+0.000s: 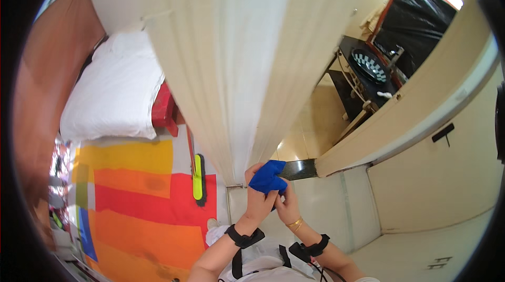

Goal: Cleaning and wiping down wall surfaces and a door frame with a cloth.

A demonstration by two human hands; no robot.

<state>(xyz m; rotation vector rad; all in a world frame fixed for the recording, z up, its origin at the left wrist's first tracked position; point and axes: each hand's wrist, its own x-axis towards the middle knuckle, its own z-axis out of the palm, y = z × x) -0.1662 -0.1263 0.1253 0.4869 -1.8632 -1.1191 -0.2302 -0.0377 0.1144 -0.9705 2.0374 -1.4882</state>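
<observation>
Both of my hands are together in front of me, gripping a crumpled blue cloth (268,177). My left hand (258,199) holds it from the left side, with the fabric draped over its fingers. On the right, my right hand (287,203) pinches the cloth's lower part with bent fingers. Most of the fingertips are hidden by the fabric and by each other. Below the cloth lies a pale tiled floor (315,203), beside the foot of a cream wall edge.
A broom with a lime-green head (197,179) rests on a colourful mat (150,211) at left. Beyond is a bed with a white sheet (114,88). A doorway with a black sill (298,169) leads to a basin (369,65) on a black counter.
</observation>
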